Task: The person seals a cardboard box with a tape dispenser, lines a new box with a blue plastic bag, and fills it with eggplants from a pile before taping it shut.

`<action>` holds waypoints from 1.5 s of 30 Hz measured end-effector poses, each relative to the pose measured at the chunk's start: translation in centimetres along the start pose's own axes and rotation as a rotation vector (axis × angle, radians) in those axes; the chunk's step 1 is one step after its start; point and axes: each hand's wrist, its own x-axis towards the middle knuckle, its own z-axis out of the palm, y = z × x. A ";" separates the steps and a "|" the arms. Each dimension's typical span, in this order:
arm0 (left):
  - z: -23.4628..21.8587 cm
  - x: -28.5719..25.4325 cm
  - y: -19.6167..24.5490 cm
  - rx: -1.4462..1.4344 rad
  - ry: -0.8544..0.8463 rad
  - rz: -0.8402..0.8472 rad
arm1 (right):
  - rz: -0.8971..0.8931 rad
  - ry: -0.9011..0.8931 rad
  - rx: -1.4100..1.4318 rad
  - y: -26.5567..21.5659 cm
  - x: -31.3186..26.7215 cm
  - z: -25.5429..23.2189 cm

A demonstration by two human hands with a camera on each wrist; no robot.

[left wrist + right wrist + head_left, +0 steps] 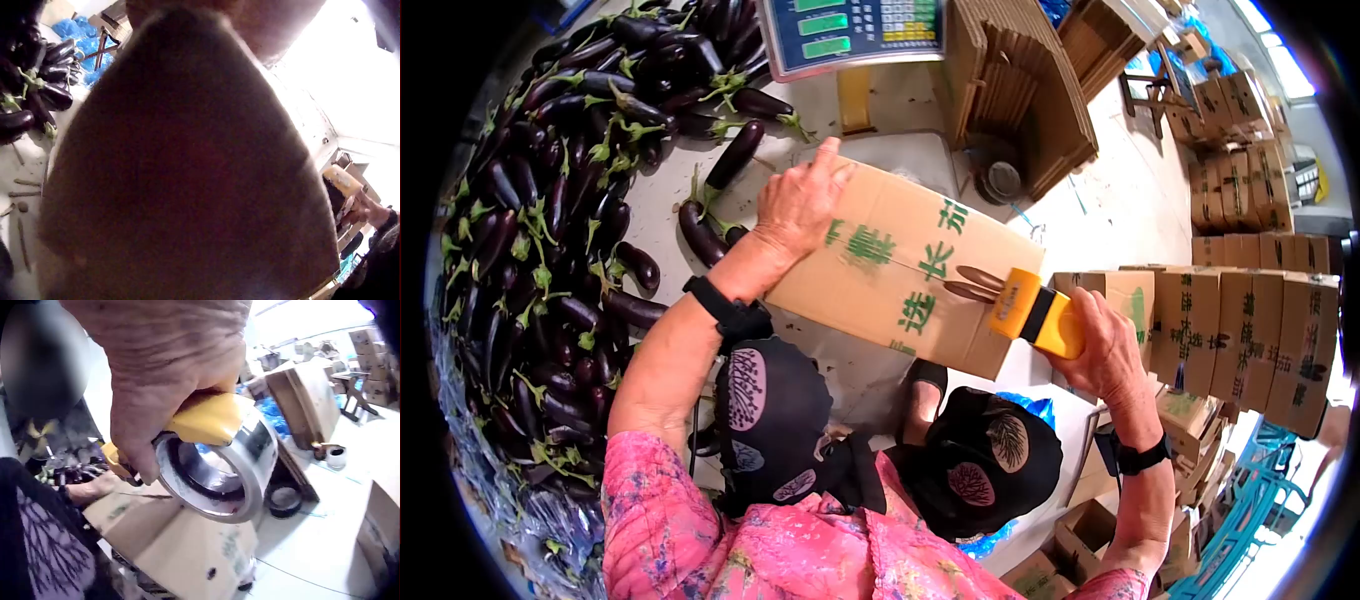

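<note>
A cardboard box (880,265) with green printed characters lies tilted in front of the body in the head view. The left hand (800,200) grips its far left corner, and a large dark surface blocks most of the left wrist view. Curled round a yellow tape dispenser (1037,313), the right hand (1105,345) holds it at the box's right end. In the right wrist view the roll of clear tape (215,481) shows below the right hand (175,369), above the cardboard.
Many eggplants (550,250) are heaped on the left. A scale with green displays (855,30) stands at the far edge, beside upright flattened cartons (1025,95). Printed boxes (1240,335) line the right side. A black tape roll (1000,182) lies near the cartons.
</note>
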 end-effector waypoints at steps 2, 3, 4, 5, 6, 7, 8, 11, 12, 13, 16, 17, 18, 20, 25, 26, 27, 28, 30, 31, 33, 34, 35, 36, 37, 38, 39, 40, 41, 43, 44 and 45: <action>0.2 -0.1 -0.3 -0.004 0.009 0.023 | 0.011 0.032 0.020 3.3 -2.3 1.5; 0.1 -0.1 -0.2 0.002 0.001 0.022 | 0.025 0.044 0.029 4.2 -3.1 2.1; -0.1 0.0 -0.1 0.009 -0.007 0.021 | 0.022 0.054 0.046 4.9 -3.5 3.0; -0.2 0.1 0.0 0.015 -0.015 0.021 | 0.020 0.065 0.062 5.6 -3.8 3.7; 0.0 0.0 -0.1 -0.022 0.006 0.034 | 0.019 0.076 0.080 6.0 -3.9 4.1; 0.0 0.1 -0.1 -0.023 0.003 0.036 | 0.034 0.031 0.111 6.3 -3.8 4.3; 0.0 0.1 -0.2 -0.023 0.003 0.033 | 0.023 0.038 0.144 6.5 -3.6 4.6; 0.0 0.1 -0.1 -0.032 0.012 0.028 | 0.041 0.081 0.264 6.8 -3.4 7.1; 0.1 0.0 -0.2 -0.040 0.012 0.028 | 0.063 0.099 0.311 6.8 -3.7 8.2; 0.1 0.3 -0.3 -0.046 0.015 0.034 | 0.111 0.077 0.364 6.7 -3.9 9.3; -0.6 1.0 -0.8 -0.046 -0.013 0.021 | 0.126 0.149 0.477 5.1 -4.8 12.7; -0.7 1.0 -1.1 -0.032 -0.026 0.020 | 0.124 0.177 0.525 4.2 -5.2 14.2; -0.6 1.2 -2.1 -0.066 -0.005 0.085 | 0.125 0.212 0.551 3.2 -5.3 15.6; -0.8 1.0 -2.5 -0.038 -0.022 0.044 | 0.134 0.290 0.638 2.2 -5.1 19.2; -1.1 1.0 -2.1 -0.024 -0.066 0.019 | 0.056 0.411 0.652 3.0 -5.0 22.2; -1.0 0.8 -2.2 -0.041 -0.039 0.057 | 0.038 0.424 0.649 3.4 -5.0 22.7; -1.0 1.0 -2.1 -0.027 -0.043 0.053 | 0.008 0.438 0.645 3.6 -4.8 22.9; -1.1 1.1 -2.1 -0.012 -0.048 0.046 | 0.039 0.413 0.658 3.6 -4.9 23.1; -1.2 1.0 -2.2 0.006 -0.064 0.029 | 0.078 0.393 0.613 3.4 -5.8 23.7; -1.1 1.2 -2.5 0.001 -0.040 0.062 | 0.091 0.392 0.581 4.0 -6.1 24.3; -0.6 1.1 -3.2 -0.011 0.005 0.109 | 0.184 0.329 0.556 5.2 -7.8 25.5; -0.6 0.9 -3.0 -0.008 -0.018 0.087 | 0.215 0.293 0.517 5.6 -9.1 26.2; -0.7 1.3 -2.8 -0.004 -0.038 0.075 | 0.247 0.266 0.476 6.0 -10.3 26.8; -0.8 1.2 -2.6 0.011 -0.062 0.044 | 0.262 0.240 0.444 6.5 -10.9 26.9; -0.8 1.1 -2.8 0.025 -0.070 0.043 | 0.273 0.214 0.413 7.3 -11.6 27.1; -0.7 1.3 -3.1 0.036 -0.067 0.045 | 0.286 0.168 0.391 8.0 -12.5 27.5; -0.7 1.4 -3.1 0.046 -0.063 0.040 | 0.300 0.118 0.351 8.2 -12.7 26.9; -0.7 1.4 -3.1 0.043 -0.059 0.043 | 0.311 0.086 0.304 8.2 -12.9 26.8; -0.7 1.5 -3.2 0.040 -0.058 0.045 | 0.324 0.051 0.258 8.0 -13.3 26.9; -0.4 1.6 -3.0 0.029 -0.068 0.047 | 0.336 -0.024 0.177 5.6 -10.7 24.0; -0.4 1.6 -3.0 0.026 -0.074 0.043 | 0.363 -0.088 0.126 4.5 -9.3 22.7; -0.7 1.6 -2.9 0.025 -0.076 0.038 | 0.413 -0.140 0.085 3.5 -7.8 22.0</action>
